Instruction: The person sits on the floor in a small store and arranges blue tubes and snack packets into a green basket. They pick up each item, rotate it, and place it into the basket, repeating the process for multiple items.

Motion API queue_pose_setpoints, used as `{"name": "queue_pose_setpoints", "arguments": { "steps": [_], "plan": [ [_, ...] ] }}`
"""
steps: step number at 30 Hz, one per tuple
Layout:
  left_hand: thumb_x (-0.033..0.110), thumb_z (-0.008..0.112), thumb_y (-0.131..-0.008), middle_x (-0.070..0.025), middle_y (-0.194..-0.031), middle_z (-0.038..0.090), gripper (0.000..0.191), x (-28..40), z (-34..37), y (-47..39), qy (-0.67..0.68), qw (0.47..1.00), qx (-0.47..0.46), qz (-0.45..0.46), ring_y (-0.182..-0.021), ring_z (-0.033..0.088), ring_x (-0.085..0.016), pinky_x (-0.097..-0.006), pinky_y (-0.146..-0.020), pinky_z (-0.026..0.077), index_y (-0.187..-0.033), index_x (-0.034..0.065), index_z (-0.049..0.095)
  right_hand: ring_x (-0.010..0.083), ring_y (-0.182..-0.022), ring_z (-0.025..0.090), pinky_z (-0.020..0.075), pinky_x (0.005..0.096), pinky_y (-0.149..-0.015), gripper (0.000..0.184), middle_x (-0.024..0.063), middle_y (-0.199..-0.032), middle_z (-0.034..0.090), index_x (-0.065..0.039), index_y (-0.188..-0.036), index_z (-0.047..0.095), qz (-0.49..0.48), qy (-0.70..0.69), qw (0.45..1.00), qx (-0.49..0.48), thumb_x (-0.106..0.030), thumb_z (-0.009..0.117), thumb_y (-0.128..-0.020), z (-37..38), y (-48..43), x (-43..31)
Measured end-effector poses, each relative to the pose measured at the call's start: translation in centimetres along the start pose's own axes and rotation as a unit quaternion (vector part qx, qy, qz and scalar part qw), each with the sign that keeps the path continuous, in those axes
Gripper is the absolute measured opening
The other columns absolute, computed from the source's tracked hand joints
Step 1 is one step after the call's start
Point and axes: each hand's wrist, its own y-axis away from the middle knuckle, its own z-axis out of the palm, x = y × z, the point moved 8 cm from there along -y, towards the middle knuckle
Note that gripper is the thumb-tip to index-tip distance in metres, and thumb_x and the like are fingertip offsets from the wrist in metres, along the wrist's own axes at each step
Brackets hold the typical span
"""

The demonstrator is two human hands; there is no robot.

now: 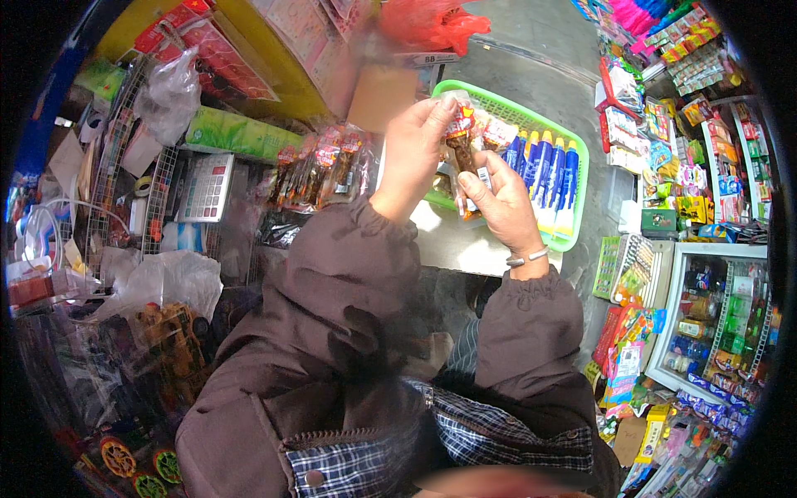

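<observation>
Both of my hands hold one clear-wrapped snack packet [462,143] with a red printed top and dark brown contents. My left hand [418,140] pinches its upper end, and my right hand [503,196] grips the lower part from the right side. Just beyond and below the hands is a light green plastic basket [582,187]. Several blue tubes with yellow caps [548,168] stand side by side in its right part. Other wrapped packets [498,132] lie in the basket behind my hands, partly hidden. To the left, a pile of similar red-topped packets [327,165] lies beside my left sleeve.
A calculator [205,188] and a green tissue pack [240,134] are at the left, near wire racks [155,205]. A red plastic bag [429,25] sits at the top. Shelves of packaged goods [679,168] and a glass-front drinks cooler [716,317] line the right.
</observation>
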Motion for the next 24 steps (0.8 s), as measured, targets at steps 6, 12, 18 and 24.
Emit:
{"name": "queue_pose_setpoints", "arguments": {
  "steps": [6, 12, 18, 24],
  "plan": [
    [0.023, 0.055, -0.094, -0.0049, -0.091, 0.065, 0.026, 0.2, -1.4, -0.9, -0.022, 0.999, 0.023, 0.010, -0.077, 0.060, -0.009, -0.0239, -0.068, 0.049, -0.100, -0.0004, 0.063, 0.0064, -0.065, 0.052, 0.0437, 0.0212, -0.061, 0.022, -0.0001, -0.076, 0.054, 0.000, -0.108, 0.049, 0.030, 0.002, 1.000, 0.008, -0.017, 0.054, -0.095, 0.0, 0.2, -0.1],
    [0.018, 0.069, -0.084, -0.0004, -0.082, 0.065, 0.027, -1.0, 0.9, -0.4, 0.039, 0.994, -0.079, -0.067, -0.072, 0.059, -0.007, -0.0211, -0.063, 0.045, -0.104, 0.0017, 0.061, 0.0091, -0.078, 0.054, 0.0456, 0.0255, -0.069, 0.027, 0.0018, -0.084, 0.059, -0.001, -0.106, 0.054, -0.010, 0.154, 0.986, 0.059, -0.022, 0.060, -0.091, -0.6, 0.4, -1.1],
    [0.025, 0.062, -0.090, -0.0012, -0.080, 0.064, 0.025, 0.0, 0.6, -0.2, 0.029, 0.998, -0.011, -0.061, -0.073, 0.060, -0.008, -0.0230, -0.065, 0.048, -0.098, 0.0018, 0.064, 0.0069, -0.056, 0.053, 0.0438, 0.0258, -0.053, 0.022, 0.0034, -0.062, 0.057, -0.003, -0.096, 0.058, -0.119, 0.191, 0.970, 0.096, -0.024, 0.060, -0.090, 0.2, 0.4, -3.0],
    [0.022, 0.058, -0.093, 0.0023, -0.087, 0.056, 0.023, -1.1, 3.2, 1.7, 0.001, 0.989, -0.108, -0.104, -0.076, 0.051, -0.005, -0.0194, -0.068, 0.042, -0.108, 0.0053, 0.054, 0.0064, -0.064, 0.048, 0.0420, 0.0255, -0.058, 0.027, 0.0013, -0.068, 0.055, 0.001, -0.091, 0.059, -0.133, 0.109, 0.958, 0.230, -0.023, 0.049, -0.097, -3.5, 0.7, -2.1]
  ]
}}
